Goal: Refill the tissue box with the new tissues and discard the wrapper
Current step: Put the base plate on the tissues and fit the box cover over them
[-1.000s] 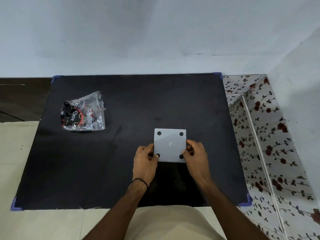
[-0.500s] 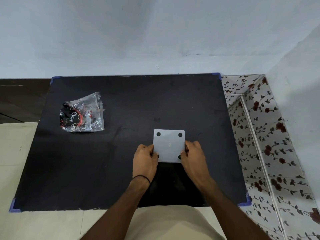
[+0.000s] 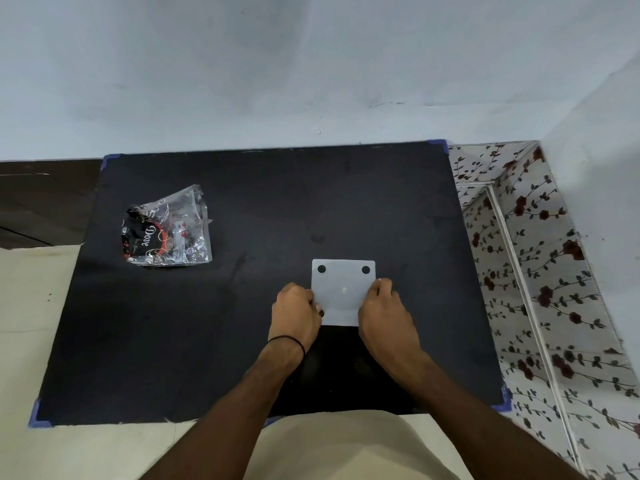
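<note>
On the black mat (image 3: pixel 242 323), near its front edge, sits the white box (image 3: pixel 341 292), underside up, two dark feet showing at its far corners. Left hand (image 3: pixel 296 315) clamps its left side, right hand (image 3: pixel 384 315) clamps the right, fingers curled tight against the edges. Far off to the left lies the crumpled clear wrapper (image 3: pixel 168 230), empty-looking, untouched.

There is just one camera, and it sits on the person's head. It looks forward and down. The left hand (image 3: pixel 296 311) and right hand (image 3: pixel 384 311) are close below it, near the middle of the picture. The black mat (image 3: pixel 242 323) spreads out around them. The wall (image 3: pixel 311 64) stands far beyond the hands.
</note>
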